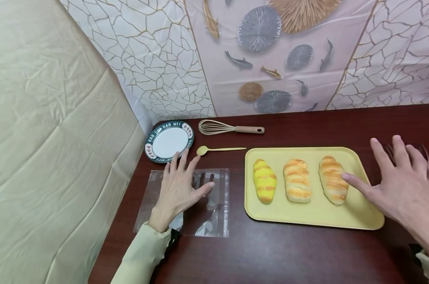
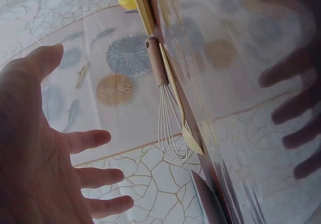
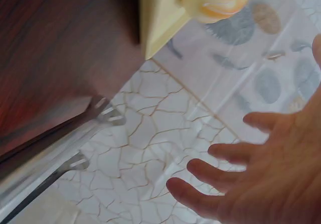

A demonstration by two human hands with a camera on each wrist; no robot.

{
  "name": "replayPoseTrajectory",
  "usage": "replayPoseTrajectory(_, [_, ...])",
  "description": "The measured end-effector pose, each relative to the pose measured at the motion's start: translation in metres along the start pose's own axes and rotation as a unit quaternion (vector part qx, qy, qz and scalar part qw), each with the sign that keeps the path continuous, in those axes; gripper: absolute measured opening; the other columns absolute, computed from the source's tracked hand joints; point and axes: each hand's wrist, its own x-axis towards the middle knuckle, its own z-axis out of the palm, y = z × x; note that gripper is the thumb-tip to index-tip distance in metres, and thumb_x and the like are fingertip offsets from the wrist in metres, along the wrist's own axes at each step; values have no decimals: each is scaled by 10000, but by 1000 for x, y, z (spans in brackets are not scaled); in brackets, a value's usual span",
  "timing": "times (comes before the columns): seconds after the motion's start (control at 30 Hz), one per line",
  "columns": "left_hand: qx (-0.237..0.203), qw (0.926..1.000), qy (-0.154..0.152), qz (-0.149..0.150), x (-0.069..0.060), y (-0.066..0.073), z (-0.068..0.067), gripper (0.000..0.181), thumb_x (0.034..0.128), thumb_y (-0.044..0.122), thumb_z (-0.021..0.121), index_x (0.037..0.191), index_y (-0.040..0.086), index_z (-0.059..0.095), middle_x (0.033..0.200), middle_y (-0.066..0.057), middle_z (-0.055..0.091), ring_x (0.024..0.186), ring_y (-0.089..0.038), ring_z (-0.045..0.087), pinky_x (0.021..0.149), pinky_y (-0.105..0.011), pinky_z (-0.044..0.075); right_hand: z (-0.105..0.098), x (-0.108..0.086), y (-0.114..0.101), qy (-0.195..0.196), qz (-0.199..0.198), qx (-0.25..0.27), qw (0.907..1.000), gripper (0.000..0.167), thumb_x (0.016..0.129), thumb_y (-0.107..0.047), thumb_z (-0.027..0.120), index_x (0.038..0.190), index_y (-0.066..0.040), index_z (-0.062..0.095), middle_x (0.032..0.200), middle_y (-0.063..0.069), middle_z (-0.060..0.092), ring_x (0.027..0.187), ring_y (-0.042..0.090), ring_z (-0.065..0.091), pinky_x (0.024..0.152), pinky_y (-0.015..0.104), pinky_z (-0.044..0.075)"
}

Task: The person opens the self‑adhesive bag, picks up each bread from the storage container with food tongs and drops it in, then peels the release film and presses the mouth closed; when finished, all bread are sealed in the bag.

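Note:
My left hand (image 1: 179,189) hovers with spread fingers above a clear plastic bag (image 1: 214,221) lying flat on the table; it holds nothing. In the left wrist view the same hand (image 2: 60,143) faces its own reflection in the glossy bag. Off the right end of a yellow tray (image 1: 306,217), my right hand (image 1: 406,185) is spread and empty, its thumb overlapping the rightmost bread. Metal tongs (image 3: 65,133) lie beside that hand, mostly hidden behind it in the head view. The tray bears a yellow bread (image 1: 265,181), a twisted bread (image 1: 297,180) and a striped bread (image 1: 331,179).
A green-rimmed oval plate (image 1: 152,136) stands at the back left. Right of it lie a whisk with a wooden handle (image 1: 250,129) and a pale yellow spoon (image 1: 202,150). A cream cloth-covered surface (image 1: 58,138) rises along the left side, and a patterned cloth (image 1: 157,59) hangs behind the table.

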Motion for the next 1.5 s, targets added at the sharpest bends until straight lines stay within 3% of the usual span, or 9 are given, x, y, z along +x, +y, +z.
replayPoseTrajectory(0.17, [-53,10000,33,-51,0,1,-3,913,912,738,662,1635,211,482,1734,-182,411,1617,-486,338,1230,-741,370,-6,-5,-19,337,39,406,9986,1150,894,-731,713,1736,-137,204,1634,412,269,1361,731,262,1045,815,218])
replayPoseTrajectory(0.3, [23,9999,141,-69,-1,3,-6,879,915,733,665,1574,163,547,1576,-189,578,1483,-432,479,1136,-654,503,-10,-10,-37,559,-273,771,9951,1081,867,-617,821,1679,-95,333,1472,452,379,1286,669,348,964,773,317])
replayPoseTrajectory(0.37, [27,9998,162,-106,-2,5,-8,830,921,720,672,1503,132,605,1438,-180,662,1342,-396,559,1012,-593,579,-11,-12,-47,527,-372,939,9935,1068,867,-576,849,1677,-98,344,1403,411,448,1211,598,449,810,666,426])
replayPoseTrajectory(0.47, [-148,9996,58,-233,-4,9,-11,706,939,680,691,1368,118,682,1202,-127,735,1086,-305,628,809,-491,610,-10,-14,-64,351,-554,1149,9912,1087,861,-527,885,1686,-89,330,1291,335,535,1041,494,568,617,477,425])
replayPoseTrajectory(0.67, [-918,9948,-338,-298,-8,18,-15,394,973,490,772,1115,124,736,758,16,637,650,-139,552,588,-318,458,-5,-16,-110,163,-1435,1402,9795,974,813,-419,952,1583,-55,480,1031,134,677,774,235,584,644,352,418])
replayPoseTrajectory(0.87, [-1006,9903,-949,-106,-8,26,-5,272,979,408,789,890,168,698,617,59,565,551,-103,515,535,-292,420,7,-19,-160,-356,-2260,1512,9617,681,856,-388,920,1413,-74,688,873,-55,713,675,59,536,652,316,459])
replayPoseTrajectory(1.17, [-399,9792,-1978,-225,-9,35,9,603,985,469,754,524,197,477,513,76,388,493,-147,464,485,-321,341,49,-23,-232,-1628,-2828,1370,9353,626,901,-303,891,1387,29,677,694,-77,645,677,75,597,645,296,533])
replayPoseTrajectory(1.3, [-61,9763,-2140,-323,-9,37,13,647,967,588,735,506,190,514,536,28,488,539,-192,549,510,-354,418,75,-26,-253,-1997,-2948,1252,9260,606,887,-302,911,1319,62,692,745,27,688,667,140,637,604,333,549])
replayPoseTrajectory(1.5, [510,9703,-2322,-446,-10,42,21,623,941,608,706,521,192,510,655,-23,597,637,-213,603,580,-404,509,140,-21,-257,-1942,-3390,1076,9142,369,840,-404,941,917,-117,721,761,-3,670,628,134,607,539,335,503])
